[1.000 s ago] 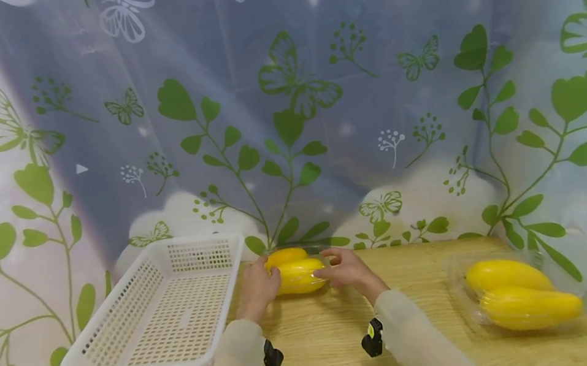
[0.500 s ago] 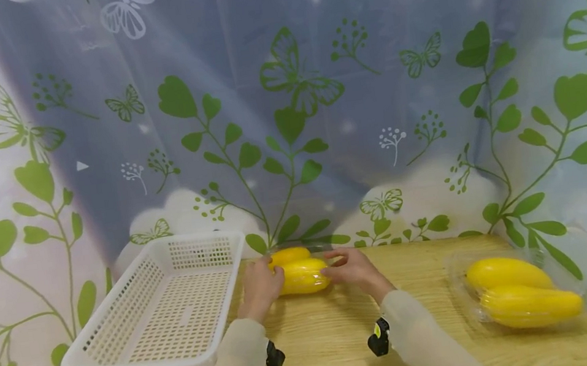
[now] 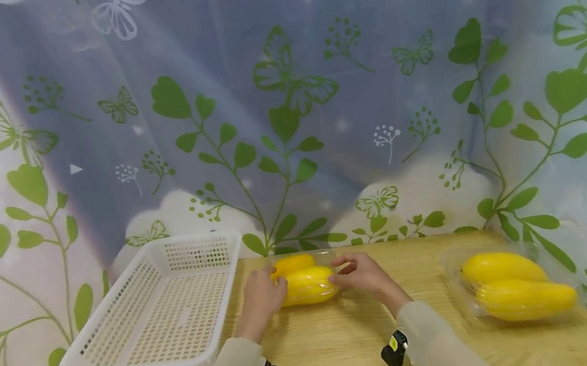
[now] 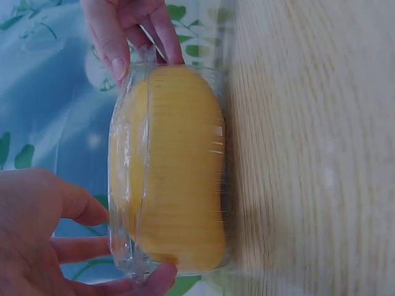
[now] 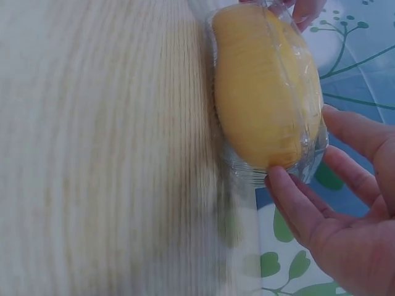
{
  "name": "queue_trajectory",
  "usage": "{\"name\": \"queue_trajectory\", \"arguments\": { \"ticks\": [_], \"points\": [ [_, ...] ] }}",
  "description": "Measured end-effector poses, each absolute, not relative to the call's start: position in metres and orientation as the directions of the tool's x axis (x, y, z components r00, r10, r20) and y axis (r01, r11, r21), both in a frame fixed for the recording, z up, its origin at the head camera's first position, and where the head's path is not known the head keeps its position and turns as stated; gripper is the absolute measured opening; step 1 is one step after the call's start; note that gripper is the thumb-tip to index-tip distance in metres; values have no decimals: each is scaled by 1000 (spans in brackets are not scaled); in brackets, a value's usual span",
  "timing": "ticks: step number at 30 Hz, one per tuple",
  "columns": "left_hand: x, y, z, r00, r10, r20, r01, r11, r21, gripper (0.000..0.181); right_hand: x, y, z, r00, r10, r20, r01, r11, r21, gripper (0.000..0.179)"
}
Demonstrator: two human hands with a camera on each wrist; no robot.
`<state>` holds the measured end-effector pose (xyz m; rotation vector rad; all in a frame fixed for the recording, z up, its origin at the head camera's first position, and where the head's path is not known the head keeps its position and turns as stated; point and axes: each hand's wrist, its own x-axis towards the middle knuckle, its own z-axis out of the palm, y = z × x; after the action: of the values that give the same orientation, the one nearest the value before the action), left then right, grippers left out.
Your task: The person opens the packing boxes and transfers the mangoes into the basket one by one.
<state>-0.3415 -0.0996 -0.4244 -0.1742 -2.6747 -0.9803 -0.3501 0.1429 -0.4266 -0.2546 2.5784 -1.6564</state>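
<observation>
A clear plastic box point(image 3: 325, 258) sits near the back of the table, with a long yellow fruit point(image 3: 310, 287) in front and another yellow fruit point(image 3: 293, 264) behind it. My left hand point(image 3: 261, 301) holds the box's left end. At the right end, my right hand point(image 3: 367, 275) grips it between thumb and fingers. In the left wrist view, the left thumb point(image 4: 163, 279) presses the near face while fingers reach over the top. The right wrist view has the right thumb point(image 5: 281, 176) at the box's lower corner. The fruits' exact kind is unclear.
To the left stands a white perforated plastic basket point(image 3: 210, 336) with nothing in it. A second clear box point(image 3: 456, 297) holding two yellow fruits point(image 3: 526, 298) lies at the table's right side. A patterned curtain point(image 3: 350, 188) hangs right behind the table.
The box has shifted a little toward me and to the right, with both hands staying on its ends. The basket and the other box have not moved.
</observation>
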Motion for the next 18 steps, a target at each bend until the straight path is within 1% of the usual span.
{"name": "queue_trajectory", "arguments": {
  "ticks": [7, 14, 18],
  "points": [
    [-326, -98, -426, -965, 53, 257, 213, 730, 650, 42, -336, 151, -427, -986, -167, 27, -97, 431, -897, 39],
    [-316, -94, -424, -960, 78, 270, 239, 734, 636, 43, -326, 157, -427, -988, -148, 40, -105, 460, -882, 34],
    [-311, -91, -424, -956, 103, 274, 260, 727, 635, 43, -320, 162, -425, -986, -160, 43, -111, 445, -889, 35]
  ]
}}
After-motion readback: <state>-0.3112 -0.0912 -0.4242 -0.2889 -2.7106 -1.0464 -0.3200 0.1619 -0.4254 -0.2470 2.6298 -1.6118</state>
